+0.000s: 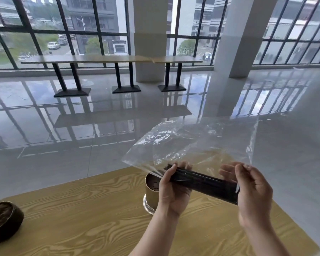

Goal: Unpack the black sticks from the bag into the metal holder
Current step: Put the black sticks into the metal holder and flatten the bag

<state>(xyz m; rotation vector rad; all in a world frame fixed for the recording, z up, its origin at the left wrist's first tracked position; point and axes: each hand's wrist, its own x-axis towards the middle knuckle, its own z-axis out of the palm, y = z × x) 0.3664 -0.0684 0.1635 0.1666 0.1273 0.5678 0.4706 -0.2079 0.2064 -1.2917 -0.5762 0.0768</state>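
Observation:
A bundle of black sticks (pixel 203 182) lies nearly level in the air above the wooden table (pixel 81 209). My left hand (pixel 172 189) grips its left end, fingers curled round it. My right hand (pixel 253 191) cups the right end, thumb and fingers bent around the sticks and the plastic. A clear plastic bag (pixel 201 143) billows up and away from the bundle, its mouth near my left hand. The metal holder (pixel 151 193), a gold-toned cylinder, stands on the table just under my left hand, partly hidden by it.
A dark round bowl (pixel 3 220) sits at the table's left edge. The table's far edge runs diagonally behind the holder. Beyond it is glossy floor, a long bench table (pixel 100 59), two white pillars and large windows.

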